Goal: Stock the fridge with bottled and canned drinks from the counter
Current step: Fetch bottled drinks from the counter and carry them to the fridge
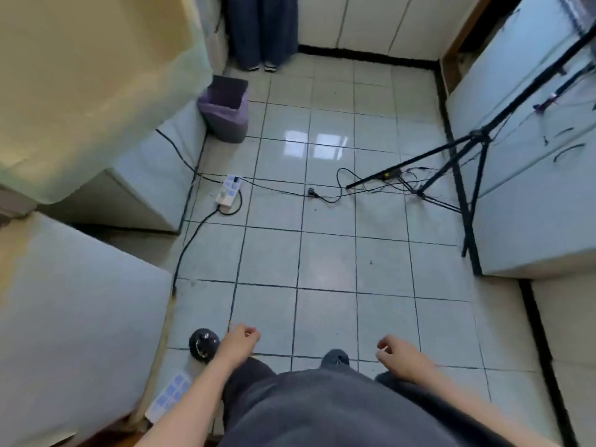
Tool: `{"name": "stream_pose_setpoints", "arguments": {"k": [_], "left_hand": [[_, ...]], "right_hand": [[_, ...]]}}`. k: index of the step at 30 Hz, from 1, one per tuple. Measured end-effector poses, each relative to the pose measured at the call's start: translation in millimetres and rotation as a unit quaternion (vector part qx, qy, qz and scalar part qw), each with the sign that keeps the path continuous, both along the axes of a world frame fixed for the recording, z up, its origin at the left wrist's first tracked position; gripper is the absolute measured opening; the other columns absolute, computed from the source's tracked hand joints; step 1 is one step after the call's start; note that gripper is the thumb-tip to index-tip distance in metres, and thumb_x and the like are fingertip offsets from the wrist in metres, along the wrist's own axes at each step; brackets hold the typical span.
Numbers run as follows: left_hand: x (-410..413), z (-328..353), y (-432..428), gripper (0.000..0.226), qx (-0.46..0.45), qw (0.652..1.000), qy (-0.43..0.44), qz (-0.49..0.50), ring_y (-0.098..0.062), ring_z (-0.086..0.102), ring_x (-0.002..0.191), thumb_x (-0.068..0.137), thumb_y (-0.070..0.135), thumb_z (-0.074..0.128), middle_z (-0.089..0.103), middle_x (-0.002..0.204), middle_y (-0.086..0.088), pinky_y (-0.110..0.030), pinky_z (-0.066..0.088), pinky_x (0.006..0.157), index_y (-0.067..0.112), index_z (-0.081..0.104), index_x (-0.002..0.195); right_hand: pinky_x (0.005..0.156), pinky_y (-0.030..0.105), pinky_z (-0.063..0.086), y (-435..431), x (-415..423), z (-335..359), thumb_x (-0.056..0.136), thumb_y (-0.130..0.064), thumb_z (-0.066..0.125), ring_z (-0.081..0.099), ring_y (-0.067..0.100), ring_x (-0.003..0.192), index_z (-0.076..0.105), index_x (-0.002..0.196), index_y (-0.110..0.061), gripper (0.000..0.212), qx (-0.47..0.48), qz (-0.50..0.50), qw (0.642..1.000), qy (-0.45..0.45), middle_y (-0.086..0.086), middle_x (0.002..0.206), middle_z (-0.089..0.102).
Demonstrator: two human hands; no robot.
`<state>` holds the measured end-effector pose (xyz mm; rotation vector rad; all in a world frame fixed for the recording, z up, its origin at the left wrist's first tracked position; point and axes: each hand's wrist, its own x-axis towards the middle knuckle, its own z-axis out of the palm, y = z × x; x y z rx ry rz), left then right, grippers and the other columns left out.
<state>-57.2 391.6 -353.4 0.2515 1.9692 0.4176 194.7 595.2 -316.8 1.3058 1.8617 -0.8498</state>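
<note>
Grip: both empty. left hand (240, 342) has fingers loosely curled w/ nothing in it; right hand (399, 355) same, loose curl, holds nothing.
View: head cam only, pointed down at floor (325, 253).
Hands pos: low in frame, well apart, touching nothing.
Drinks: none in view, no bottles or cans anywhere in frame.
Fridge/counter: can't ID either. White unit (80, 301) at left and cabinets (522, 221) at right are candidates; big yellowish surface (80, 75) top left is too blurred to call. No open shelf seen.
Clutter: strip (229, 190) mid-floor, cable (283, 188) running from it across to tripod (467, 175) by the cabinets; bin (225, 114) at far left; black round obj (203, 345) on floor near left hand; 2nd strip (171, 393) beside the white unit.
Other: someone's legs (261, 27) at far end.
Step (my read): between items, hands free, prob. in transit to fetch. Progress can't be judged, no stock or shelf visible.
Next (my read): lift gaze, find counter, wrap one hand round a bottle/can, carry to fridge.
Watch: cable and tripod legs cross the walk path, so trip risk, esp. w/ hands full.
</note>
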Motion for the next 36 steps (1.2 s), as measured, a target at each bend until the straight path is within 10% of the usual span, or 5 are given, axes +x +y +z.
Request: {"name": "stream_pose_setpoints", "arguments": {"k": [15,19,23,36], "left_hand": [[168.0,24.1,255.1,0.018,-0.037,0.941,0.024,-0.335,-0.025,0.060,0.102,0.095,0.028,0.051,0.062,0.097,-0.005,-0.029,0.044,0.086,0.014,0.060,0.102],[204.8,6.6,340.4,0.019,-0.049,0.892,0.036,-0.447,-0.019,0.056,0.080,0.094,0.027,0.052,0.057,0.085,-0.004,-0.028,0.043,0.074,0.019,0.053,0.077],[266.5,-4.9,448.3,0.016,-0.048,0.850,0.031,-0.524,-0.029,0.061,0.094,0.094,0.024,0.051,0.060,0.093,-0.010,-0.035,0.047,0.087,0.009,0.057,0.089],[496.4,19.4,717.2,0.035,0.034,0.695,0.072,-0.715,-0.036,0.059,0.106,0.095,0.023,0.051,0.063,0.112,-0.025,-0.038,0.044,0.090,-0.007,0.059,0.110]], "right_hand": [[0.066,0.027,0.042,60.2,255.2,-7.7,0.090,-0.018,0.045,0.057,0.019,0.069,0.054,0.072,-0.019,0.020,-0.023,-0.418,0.907,0.057,0.003,0.073,0.062],[0.075,0.031,0.044,66.5,289.9,-15.6,0.092,-0.019,0.044,0.058,0.019,0.080,0.058,0.077,-0.016,0.021,-0.051,-0.500,0.862,0.066,0.003,0.080,0.063],[0.093,0.038,0.047,94.7,340.7,-8.1,0.096,-0.017,0.046,0.061,0.025,0.103,0.063,0.107,-0.007,0.023,-0.033,-0.613,0.787,0.062,0.013,0.111,0.065],[0.093,0.023,0.042,173.2,434.1,19.0,0.098,-0.026,0.047,0.055,0.015,0.113,0.056,0.122,-0.018,0.027,0.075,-0.808,0.581,0.057,-0.001,0.123,0.060]]}}
